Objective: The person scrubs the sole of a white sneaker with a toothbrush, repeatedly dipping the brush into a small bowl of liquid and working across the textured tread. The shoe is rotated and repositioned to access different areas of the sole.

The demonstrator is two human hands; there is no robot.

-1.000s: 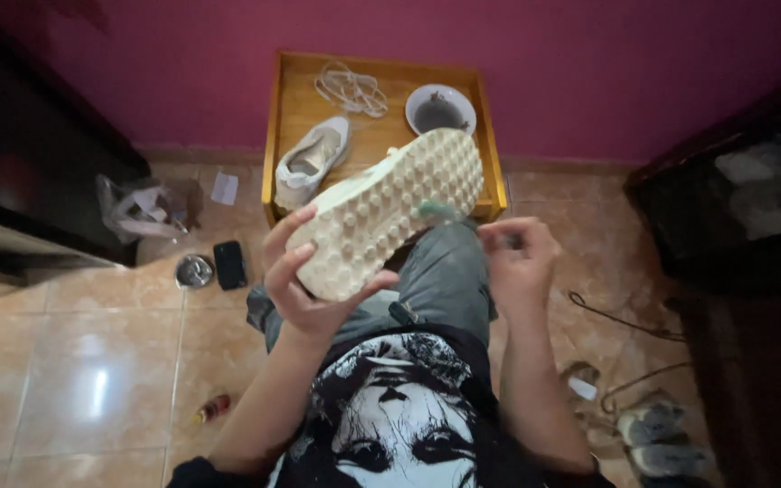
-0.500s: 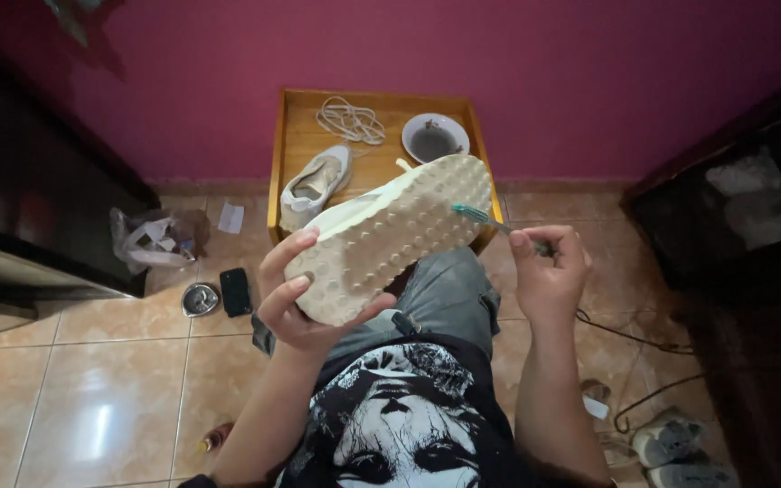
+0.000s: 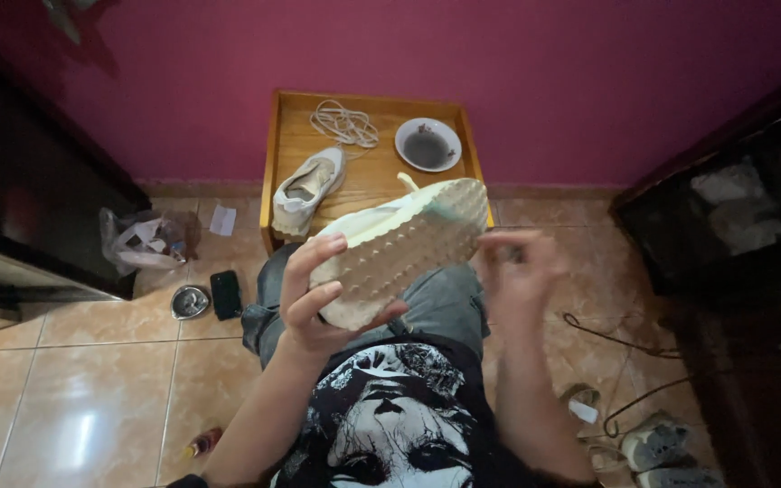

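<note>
One pale sneaker point(image 3: 399, 248) sole-up, gripped by left hand point(image 3: 318, 303) over the lap, right hand point(image 3: 519, 267) now blurred beside its toe, fingers' state unclear, brush no longer discernible, second sneaker point(image 3: 307, 190), laces point(image 3: 345, 122), bowl point(image 3: 428, 145) on wooden tabletop point(image 3: 372, 176) beyond.

Scene dimly lit overall; warm indoor light from above is suggested. A bright glare patch is seen on the glossy beige floor tiles point(image 3: 83, 434) at lower left. Dark furniture at left and right edges is lost in deep shadow, detail crushed. The right hand point(image 3: 522, 267) is heavily motion-blurred, fingers smeared. The left hand point(image 3: 318, 303) and the cream knobbly-soled sneaker point(image 3: 399, 248) are rendered fairly sharp. Wide-angle distortion is noted at edges, with walls bowed. The magenta wall point(image 3: 544, 81) is unevenly lit, darker toward upper left.
</note>
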